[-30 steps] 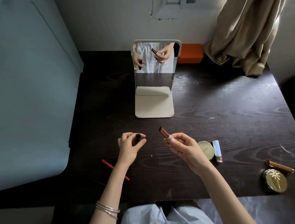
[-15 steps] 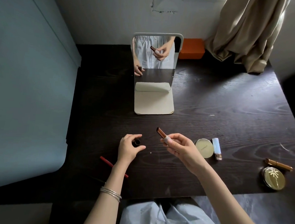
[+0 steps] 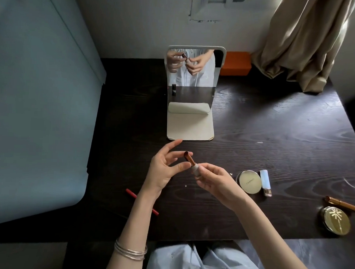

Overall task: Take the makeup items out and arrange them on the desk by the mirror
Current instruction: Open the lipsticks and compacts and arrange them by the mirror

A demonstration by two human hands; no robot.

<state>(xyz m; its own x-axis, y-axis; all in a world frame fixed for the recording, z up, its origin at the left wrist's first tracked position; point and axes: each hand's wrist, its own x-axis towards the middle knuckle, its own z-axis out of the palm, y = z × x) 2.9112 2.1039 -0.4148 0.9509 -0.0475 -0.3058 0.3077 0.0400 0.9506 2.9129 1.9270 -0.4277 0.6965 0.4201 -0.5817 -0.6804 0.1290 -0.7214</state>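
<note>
My right hand (image 3: 217, 181) grips the pale base of an uncapped lipstick (image 3: 188, 158), whose brown tube points up and to the left. My left hand (image 3: 164, 168) is beside it with fingers spread and its thumb tip against the tube. The standing mirror (image 3: 193, 74) on its cream base is just behind my hands on the dark wooden desk (image 3: 274, 128). Its reflection shows a dark lipstick cap (image 3: 174, 89) upright on the desk; the cap itself is hidden behind my left hand.
A red pencil (image 3: 142, 202) lies under my left forearm. Right of my hands are a gold compact (image 3: 248, 181) and a white-capped tube (image 3: 265, 182). Near the right edge are a slim gold tube (image 3: 341, 204) and a second gold compact (image 3: 335, 220). An orange box (image 3: 235, 63) and a curtain (image 3: 304, 42) are at the back.
My left hand let go of the dark cap, opened and moved up to the lipstick. My right hand drew the lipstick closer to the left hand.
</note>
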